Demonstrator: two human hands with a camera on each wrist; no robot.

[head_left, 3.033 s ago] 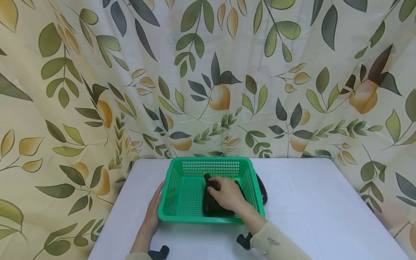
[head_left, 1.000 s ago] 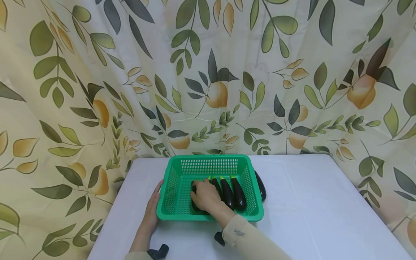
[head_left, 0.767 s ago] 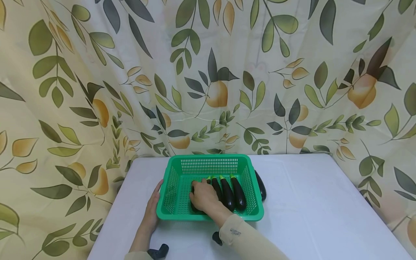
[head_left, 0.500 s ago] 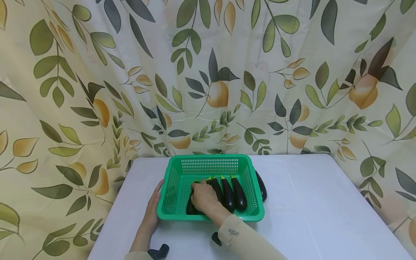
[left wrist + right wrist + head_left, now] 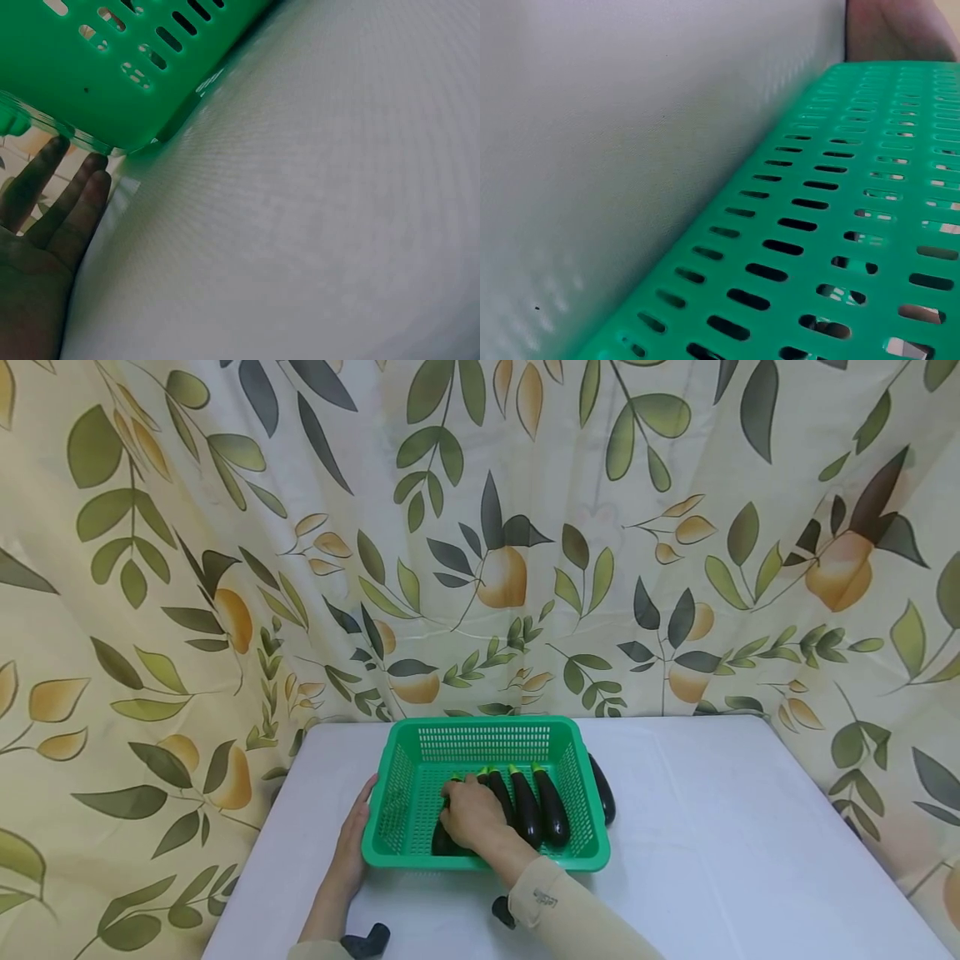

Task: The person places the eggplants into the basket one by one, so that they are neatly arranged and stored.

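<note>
A green plastic basket with slotted walls stands on the white table. Inside, several dark eggplants with green stem ends lie side by side, tips towards the back. My right hand reaches over the front rim and grips the leftmost eggplant, covering much of it. At the basket's left end, my left hand rests against the outer wall; in the left wrist view its fingers are extended at the rim. The right wrist view shows the slotted wall and part of a hand beyond it.
Another eggplant lies on the table just outside the basket's right wall. The white tablecloth reaches back to a leaf-and-fruit curtain. Black wrist mounts sit below both hands.
Since three seconds ago, my right hand has moved left in the basket with an eggplant, and several eggplants to its right have come into view. Lately it has barely moved. My left hand stays put.
</note>
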